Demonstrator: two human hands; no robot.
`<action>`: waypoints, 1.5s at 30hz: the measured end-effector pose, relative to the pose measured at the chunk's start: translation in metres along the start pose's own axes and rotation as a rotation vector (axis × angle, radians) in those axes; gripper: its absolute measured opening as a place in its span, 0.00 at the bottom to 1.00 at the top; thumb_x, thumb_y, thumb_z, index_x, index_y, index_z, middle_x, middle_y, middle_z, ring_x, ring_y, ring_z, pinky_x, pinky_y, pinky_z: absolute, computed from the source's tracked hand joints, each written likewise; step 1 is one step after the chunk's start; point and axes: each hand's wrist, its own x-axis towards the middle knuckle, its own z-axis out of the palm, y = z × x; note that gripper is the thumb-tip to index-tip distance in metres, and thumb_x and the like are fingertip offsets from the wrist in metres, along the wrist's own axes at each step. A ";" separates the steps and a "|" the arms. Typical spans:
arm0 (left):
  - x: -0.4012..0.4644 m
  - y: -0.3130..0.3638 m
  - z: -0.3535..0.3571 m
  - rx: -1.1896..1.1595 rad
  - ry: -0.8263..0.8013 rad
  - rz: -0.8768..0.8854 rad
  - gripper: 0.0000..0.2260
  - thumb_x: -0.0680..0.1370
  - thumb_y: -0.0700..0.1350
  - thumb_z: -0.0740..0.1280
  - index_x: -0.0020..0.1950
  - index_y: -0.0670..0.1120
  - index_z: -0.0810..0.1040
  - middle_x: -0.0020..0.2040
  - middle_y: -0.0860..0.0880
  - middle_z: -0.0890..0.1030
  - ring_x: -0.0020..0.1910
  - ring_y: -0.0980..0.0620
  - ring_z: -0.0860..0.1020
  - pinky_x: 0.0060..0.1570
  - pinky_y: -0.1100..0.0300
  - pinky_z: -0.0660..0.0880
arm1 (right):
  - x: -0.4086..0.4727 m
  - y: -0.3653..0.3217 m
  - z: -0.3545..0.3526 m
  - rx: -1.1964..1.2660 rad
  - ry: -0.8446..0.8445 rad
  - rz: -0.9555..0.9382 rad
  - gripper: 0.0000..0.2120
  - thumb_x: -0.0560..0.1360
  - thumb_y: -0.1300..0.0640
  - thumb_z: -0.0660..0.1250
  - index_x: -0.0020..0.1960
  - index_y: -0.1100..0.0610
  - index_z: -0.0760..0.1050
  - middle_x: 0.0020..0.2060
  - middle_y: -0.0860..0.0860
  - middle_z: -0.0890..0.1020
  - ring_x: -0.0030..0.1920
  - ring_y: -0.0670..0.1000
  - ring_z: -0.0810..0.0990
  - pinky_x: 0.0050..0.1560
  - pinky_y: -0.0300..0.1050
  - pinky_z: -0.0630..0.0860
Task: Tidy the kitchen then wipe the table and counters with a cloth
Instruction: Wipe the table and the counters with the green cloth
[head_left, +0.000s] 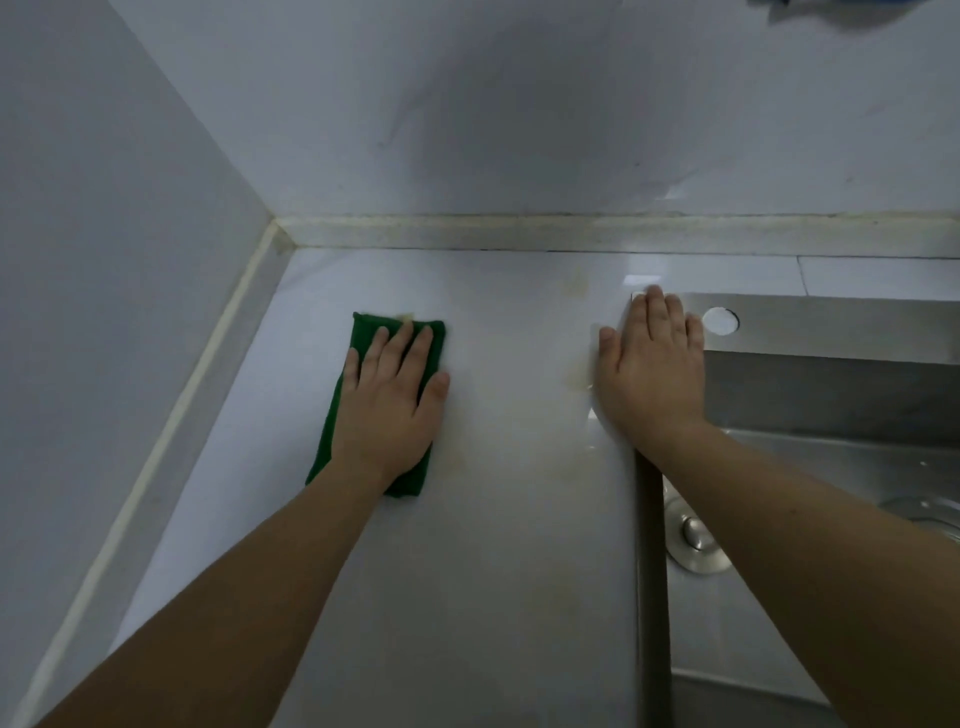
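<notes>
White counter (519, 571) fills the near ground, glossy and tucked into a corner where two pale walls meet, with a steel sink (831, 405) set into it on the right. Nearest the camera, two bare forearms reach in from the bottom edge, one on each side.

Further in, the left hand (389, 405) lies flat on a folded green cloth (332, 431), fingers straight and slightly spread, pressing it down onto the counter rather than gripping it. The cloth is a narrow rectangle whose long axis runs near to far, tilted a little to the right at its far end; its far edge shows beyond the fingertips and its near corner peeks out under the wrist.

To the right, well apart from the cloth, the right hand (652, 364) rests flat with fingers straight and together, straddling the left rim of the sink as a brace. Just to its left a faint yellowish stain (576, 382) marks the counter, and another faint one (574, 283) lies further back. Both lie to the right of the cloth, so the likely next stroke is a sideways sweep rightward, broad side leading, by the left hand, which already holds it down.

Beyond the hands, a yellowed sealant strip (519, 228) runs along the wall base.
</notes>
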 end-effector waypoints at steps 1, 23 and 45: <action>-0.014 0.000 0.001 0.003 0.002 -0.002 0.31 0.79 0.63 0.39 0.79 0.51 0.53 0.79 0.50 0.54 0.78 0.49 0.49 0.76 0.48 0.42 | 0.000 0.000 0.001 -0.008 0.004 -0.002 0.30 0.82 0.45 0.44 0.78 0.63 0.50 0.78 0.58 0.52 0.78 0.55 0.47 0.76 0.53 0.42; -0.024 0.000 -0.005 0.024 -0.008 -0.015 0.32 0.78 0.63 0.39 0.79 0.53 0.52 0.80 0.51 0.52 0.78 0.50 0.48 0.75 0.48 0.40 | -0.181 -0.015 0.005 0.172 -0.025 0.074 0.35 0.79 0.42 0.40 0.77 0.65 0.51 0.77 0.59 0.52 0.77 0.56 0.48 0.76 0.50 0.44; -0.155 -0.015 0.003 0.046 -0.023 0.002 0.31 0.78 0.61 0.38 0.80 0.51 0.50 0.80 0.50 0.52 0.78 0.48 0.49 0.76 0.47 0.43 | -0.175 -0.018 0.001 0.118 -0.058 0.102 0.31 0.82 0.45 0.44 0.78 0.64 0.45 0.78 0.59 0.46 0.78 0.55 0.44 0.77 0.50 0.41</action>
